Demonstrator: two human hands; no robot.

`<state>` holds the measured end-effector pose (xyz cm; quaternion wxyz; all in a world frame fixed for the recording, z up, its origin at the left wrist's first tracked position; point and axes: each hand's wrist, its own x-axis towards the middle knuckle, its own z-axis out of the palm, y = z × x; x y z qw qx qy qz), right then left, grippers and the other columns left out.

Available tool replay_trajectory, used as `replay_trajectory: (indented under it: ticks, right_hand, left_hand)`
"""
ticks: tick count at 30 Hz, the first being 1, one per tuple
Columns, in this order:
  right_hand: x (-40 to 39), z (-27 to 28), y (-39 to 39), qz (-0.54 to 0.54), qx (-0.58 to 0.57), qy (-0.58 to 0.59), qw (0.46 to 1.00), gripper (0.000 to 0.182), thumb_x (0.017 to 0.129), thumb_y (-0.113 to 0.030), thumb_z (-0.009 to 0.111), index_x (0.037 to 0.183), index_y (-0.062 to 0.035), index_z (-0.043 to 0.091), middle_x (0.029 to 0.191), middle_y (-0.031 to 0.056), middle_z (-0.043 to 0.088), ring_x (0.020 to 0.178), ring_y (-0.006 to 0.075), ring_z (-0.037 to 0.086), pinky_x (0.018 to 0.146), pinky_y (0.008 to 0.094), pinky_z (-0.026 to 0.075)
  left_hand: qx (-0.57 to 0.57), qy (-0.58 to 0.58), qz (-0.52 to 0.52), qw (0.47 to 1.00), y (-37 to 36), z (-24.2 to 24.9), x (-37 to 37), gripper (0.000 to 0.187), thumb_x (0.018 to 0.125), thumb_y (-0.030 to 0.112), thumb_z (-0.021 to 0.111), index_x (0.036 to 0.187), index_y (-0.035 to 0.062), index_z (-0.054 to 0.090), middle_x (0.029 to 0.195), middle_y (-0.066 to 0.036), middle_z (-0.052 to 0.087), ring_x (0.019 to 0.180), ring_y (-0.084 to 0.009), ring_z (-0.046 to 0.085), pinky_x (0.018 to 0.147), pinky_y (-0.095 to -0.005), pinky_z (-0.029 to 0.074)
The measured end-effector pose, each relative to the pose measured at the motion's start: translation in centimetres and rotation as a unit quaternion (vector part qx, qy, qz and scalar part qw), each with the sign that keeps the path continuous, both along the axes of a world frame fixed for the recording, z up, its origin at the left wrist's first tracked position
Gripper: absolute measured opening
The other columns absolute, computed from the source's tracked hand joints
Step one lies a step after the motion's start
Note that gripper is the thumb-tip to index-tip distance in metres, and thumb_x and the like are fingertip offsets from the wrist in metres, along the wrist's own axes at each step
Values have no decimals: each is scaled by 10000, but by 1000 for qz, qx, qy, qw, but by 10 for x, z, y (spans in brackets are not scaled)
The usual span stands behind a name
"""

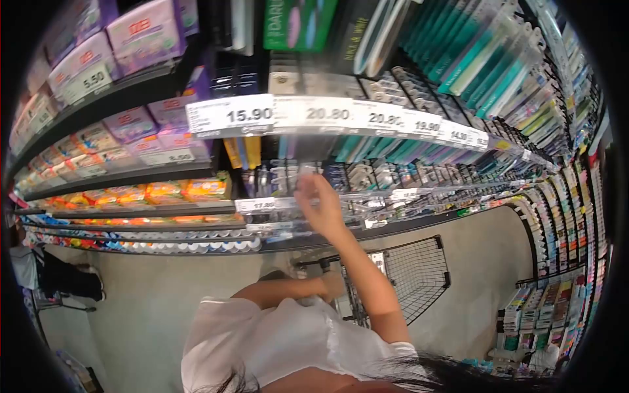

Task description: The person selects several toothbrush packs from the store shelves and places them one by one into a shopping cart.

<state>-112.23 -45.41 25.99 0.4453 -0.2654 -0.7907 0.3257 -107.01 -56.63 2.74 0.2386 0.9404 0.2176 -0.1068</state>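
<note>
My right hand (318, 202) is raised in front of the lower shelf, its fingers pointing up and smeared by motion. A faint, blurred streak runs above the fingertips across the price labels; I cannot tell whether it is something in the hand. Behind the hand hang small packaged items (282, 175) on hooks, near a 17.80 price label (261, 205). Low by my body, my left hand (333, 285) overlaps the handle end of a black wire shopping cart (419, 278), with its fingers blurred and hidden. Packaged toothbrushes (458, 69) hang in rows at the upper right.
A strip of price labels (314, 112) crosses the shelf edge. Purple packs (144, 33) and orange packs (167, 192) fill the shelves on the left. Another person (56, 272) stands at the far left. Stacked goods (540, 308) stand at the lower right on the grey floor (157, 295).
</note>
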Motion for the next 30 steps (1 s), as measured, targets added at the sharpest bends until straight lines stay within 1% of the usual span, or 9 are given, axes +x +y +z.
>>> replay_trajectory:
  ticks: [2,5,9,13,17,18,24,28,30]
  right_hand:
    - [-35,3,5,-3,-46,-18,999,386,762,-62,660,1107,-11,496,973,124,565,776,193,586,630,270,483]
    - [-77,-12,14,-22,-28,-7,999,528,725,-87,684,1182,0,435,1046,155,512,850,243,547,712,329,468]
    - [-114,-26,17,-95,46,-16,994,491,702,-128,721,1101,12,470,1022,164,499,915,305,507,757,365,459]
    - [-126,-20,13,-128,18,-116,985,402,693,-156,732,1004,-10,523,949,146,503,891,314,492,740,368,446]
    - [-122,-23,3,72,-214,72,972,297,787,-182,678,976,-18,517,923,101,600,835,187,579,711,291,451]
    - [-120,-26,0,111,-198,132,965,245,843,-158,619,1004,-22,494,934,75,623,841,114,582,706,255,448]
    - [-88,-23,-26,170,-296,177,923,221,872,-68,563,1065,-16,469,941,42,583,894,72,537,740,249,448]
    - [-54,-30,-49,182,-348,139,909,250,877,-97,584,1090,-16,481,976,23,547,912,66,505,795,225,410]
    - [-24,-44,-64,171,-346,105,916,226,875,-112,594,1061,-22,504,975,10,538,919,63,498,811,216,395]
  left_hand:
    - [-13,-4,-12,1000,5,-1,2,499,578,155,665,1063,89,567,1164,-149,506,1121,-288,452,923,-402,359]
    - [-32,-51,8,998,4,-4,-3,519,583,159,671,1086,93,560,1186,-145,498,1136,-286,443,938,-398,349]
    - [-112,-203,48,972,2,-12,-14,546,591,165,678,1118,99,550,1215,-138,487,1156,-283,431,957,-392,336]
    - [-185,-296,58,935,2,-21,-22,574,598,171,686,1149,105,540,1244,-132,476,1176,-280,419,977,-386,323]
    - [-235,-346,56,907,-1,-30,-30,601,606,177,693,1181,111,531,1273,-126,465,1197,-277,408,997,-381,309]
    - [-246,-358,54,899,-2,-34,-31,608,608,179,695,1189,113,528,1280,-124,462,1202,-277,405,1002,-379,306]
    - [-283,-412,39,865,-7,-58,-34,649,619,188,706,1236,122,514,1324,-115,446,1232,-272,387,1032,-371,286]
    - [-301,-380,70,872,-6,12,-56,729,538,227,747,1229,138,531,1333,-93,449,1246,-256,381,1037,-336,283]
    - [-287,-323,70,899,-8,18,-59,704,530,224,740,1200,131,546,1309,-92,466,1231,-254,394,1025,-333,296]
